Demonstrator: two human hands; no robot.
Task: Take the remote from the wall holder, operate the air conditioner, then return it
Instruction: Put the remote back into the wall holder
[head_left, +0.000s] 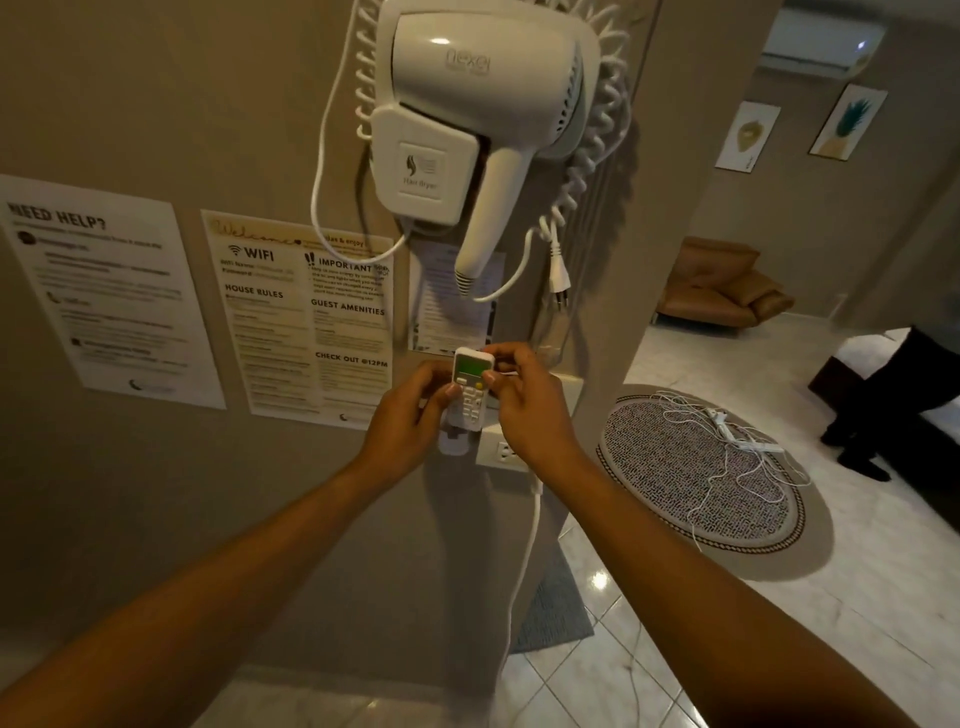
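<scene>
Both hands — left hand, right hand — clasp the white remote, its foot seemingly in the wall holder.

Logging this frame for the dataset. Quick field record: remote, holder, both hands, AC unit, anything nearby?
remote: small white air-conditioner remote with green screen, upright, lower end at the holder
holder: white plastic wall holder, below the remote
left hand: grips the remote's left side
right hand: grips its right side, thumb near the buttons
air conditioner: white wall unit, far room, top right
nearby: white wall-mounted hair dryer above; white wall socket at right
</scene>
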